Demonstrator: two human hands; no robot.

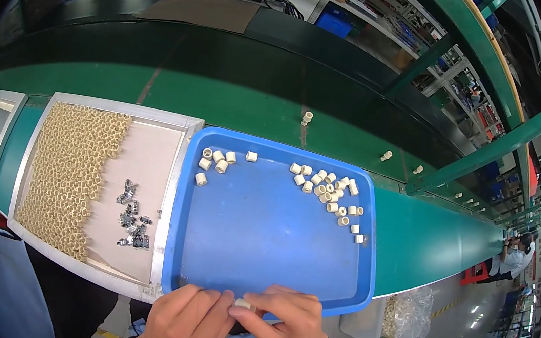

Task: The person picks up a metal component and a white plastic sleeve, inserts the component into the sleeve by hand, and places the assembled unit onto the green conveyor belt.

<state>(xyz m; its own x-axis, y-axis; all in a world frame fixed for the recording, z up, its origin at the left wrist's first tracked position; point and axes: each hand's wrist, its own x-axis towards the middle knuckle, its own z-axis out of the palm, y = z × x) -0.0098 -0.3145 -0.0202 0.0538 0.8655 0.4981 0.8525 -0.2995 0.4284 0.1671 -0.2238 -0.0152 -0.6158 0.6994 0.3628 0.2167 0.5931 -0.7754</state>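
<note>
Just over the near edge of a blue tray [260,250], my two hands meet. A small cream cylindrical fitting [242,303] sits between the thumb and forefinger of my right hand [292,319], which is closed on it. My left hand [185,322] is closed too, its fingertips pressed against the left end of the same fitting. Anything else between the left fingers is hidden. Inside the tray, several loose cream fittings [221,167] lie at the far left, and a larger group of cream fittings [332,206] is scattered at the far right.
Left of the tray, a white-framed board [140,172] carries densely packed cream rings [72,170] and a small pile of metal parts [134,219]. A few fittings stand on the green belt [238,103] beyond. A clear plastic bag [412,311] lies in a bin at right; a person [511,259] sits farther off.
</note>
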